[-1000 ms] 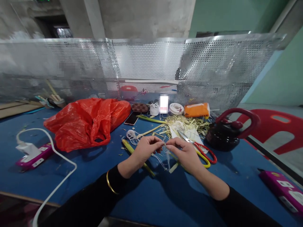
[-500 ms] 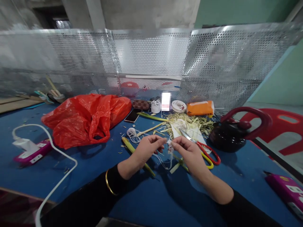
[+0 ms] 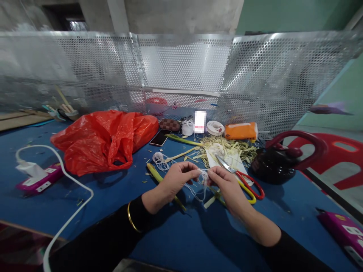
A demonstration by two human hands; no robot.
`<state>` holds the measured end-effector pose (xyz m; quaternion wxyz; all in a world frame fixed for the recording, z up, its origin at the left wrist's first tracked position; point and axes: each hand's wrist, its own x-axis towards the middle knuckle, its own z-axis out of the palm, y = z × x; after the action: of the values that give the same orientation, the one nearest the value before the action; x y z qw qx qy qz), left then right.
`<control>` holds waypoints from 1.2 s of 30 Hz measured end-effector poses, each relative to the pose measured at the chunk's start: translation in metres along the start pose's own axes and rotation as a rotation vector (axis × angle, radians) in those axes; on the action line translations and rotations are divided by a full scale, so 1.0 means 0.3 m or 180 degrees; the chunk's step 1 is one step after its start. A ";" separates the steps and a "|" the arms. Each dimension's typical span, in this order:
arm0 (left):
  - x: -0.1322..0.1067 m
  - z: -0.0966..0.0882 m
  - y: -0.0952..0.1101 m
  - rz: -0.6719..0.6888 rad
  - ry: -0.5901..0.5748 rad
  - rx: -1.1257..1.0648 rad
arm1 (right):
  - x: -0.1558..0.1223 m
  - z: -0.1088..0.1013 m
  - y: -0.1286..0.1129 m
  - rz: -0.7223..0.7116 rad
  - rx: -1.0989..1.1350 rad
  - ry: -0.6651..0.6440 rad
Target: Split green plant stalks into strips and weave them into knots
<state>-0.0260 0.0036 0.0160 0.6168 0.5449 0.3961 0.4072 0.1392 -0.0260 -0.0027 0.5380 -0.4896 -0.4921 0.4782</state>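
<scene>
My left hand (image 3: 181, 177) and my right hand (image 3: 225, 183) face each other over the blue table, thumbs and fingers pinched on a tangle of thin white string (image 3: 203, 177). A loop of it hangs down between them. Under my left wrist lies a green plant stalk (image 3: 154, 172). Left of the hands a small bundle of white string (image 3: 159, 158) rests on the table. Beyond my right hand lie scissors (image 3: 240, 175) with red and yellow handles, partly on white paper (image 3: 213, 158). A split green strip (image 3: 210, 201) sits below the string.
Behind the hands is a heap of shredded dry plant fibre (image 3: 244, 148). A red plastic bag (image 3: 99, 145) fills the left, near a purple power strip (image 3: 47, 181) with a white cable (image 3: 82, 189). A dark kettle (image 3: 273, 166) stands right. A phone (image 3: 159, 138) lies behind.
My fingers have drawn slightly apart, and the string tangle between them shows more openly. A blurred purple-grey shape has appeared at the far right.
</scene>
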 end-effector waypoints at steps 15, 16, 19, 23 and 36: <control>0.002 0.010 -0.010 0.0144 -0.0122 0.0387 | -0.014 -0.008 -0.027 -0.0629 -0.0954 -0.0045; 0.004 0.009 -0.007 0.0127 -0.0144 0.0369 | -0.014 -0.009 -0.026 -0.0573 -0.0874 -0.0007; 0.006 0.007 0.001 0.0121 -0.0157 0.0332 | -0.009 -0.013 -0.018 -0.0405 -0.0481 0.0132; 0.005 0.001 0.004 0.0046 -0.0057 0.0177 | -0.006 -0.014 -0.014 -0.0241 0.0032 0.0187; 0.002 0.005 -0.016 -0.0030 -0.0117 -0.0439 | -0.017 -0.002 -0.035 -0.0225 -0.0176 0.0101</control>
<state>-0.0240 0.0033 0.0113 0.6620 0.5066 0.3582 0.4205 0.1397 -0.0317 0.0073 0.5486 -0.4941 -0.5135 0.4373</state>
